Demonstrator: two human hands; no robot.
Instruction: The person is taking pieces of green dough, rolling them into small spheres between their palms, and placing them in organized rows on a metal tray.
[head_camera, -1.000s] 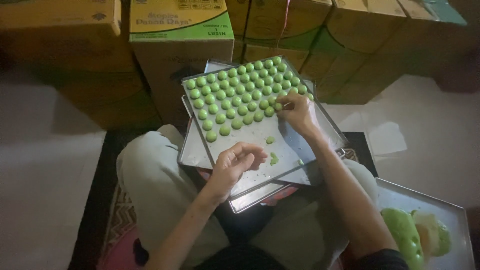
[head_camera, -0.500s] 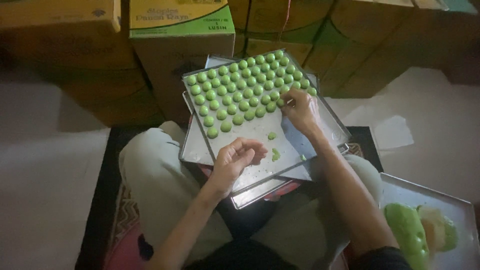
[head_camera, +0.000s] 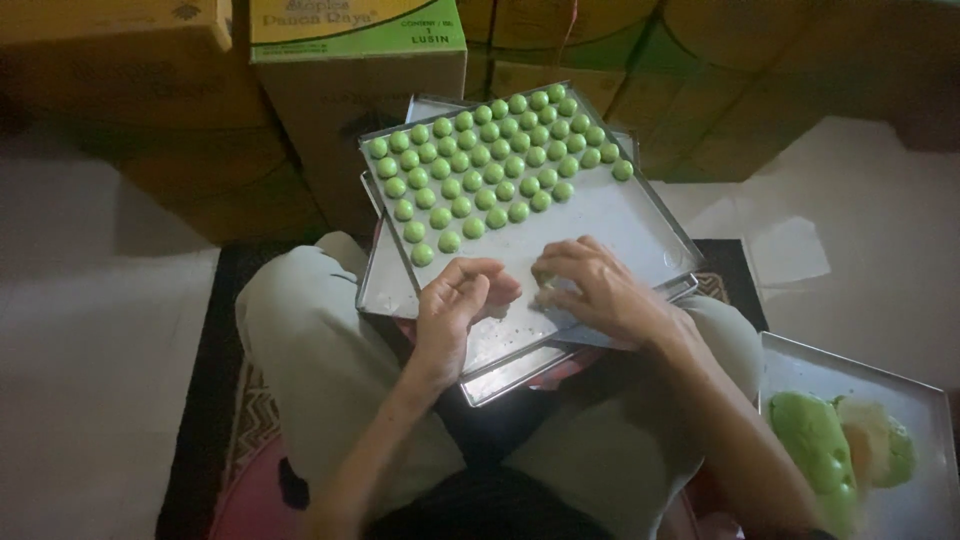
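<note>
A metal baking tray (head_camera: 640, 225) rests on my lap on top of other trays. Several rows of small green dough balls (head_camera: 480, 165) fill its far half. My left hand (head_camera: 455, 305) hovers over the tray's near edge with its fingers curled in; I cannot tell whether it holds dough. My right hand (head_camera: 595, 290) lies next to it on the tray's bare part, fingertips pinching a small green dough piece (head_camera: 546, 281).
Cardboard boxes (head_camera: 350, 60) stand stacked behind the trays. At the lower right a second metal tray (head_camera: 880, 385) holds a lump of green dough (head_camera: 815, 440). I sit cross-legged on a dark patterned mat (head_camera: 215, 400).
My right hand has come back from the far rows of balls to the tray's near part, beside my left hand. The loose green piece that lay there is now under its fingertips.
</note>
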